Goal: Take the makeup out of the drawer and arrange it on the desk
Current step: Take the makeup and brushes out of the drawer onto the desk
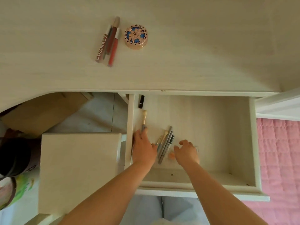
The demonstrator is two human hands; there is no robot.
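The open drawer [253, 143] holds a black lipstick [141, 101] at its back left, a pale-handled brush [144, 118] along the left wall, and a bundle of grey pencils and brushes [166, 143]. My left hand [143, 148] lies flat in the drawer, fingertips touching the lower end of the brush. My right hand [186, 151] hovers with loosely curled fingers over a clear case [197, 148] that has something peach in it; it grips nothing I can see. On the desk [194, 54] lie several lip gloss tubes [108, 43] beside a round floral compact [136, 37].
A white stool or box top [78, 168] stands left of the drawer, under the desk edge. A cardboard box [48, 111] sits on the floor beneath the desk. A pink quilted bedspread [279, 159] lies to the right.
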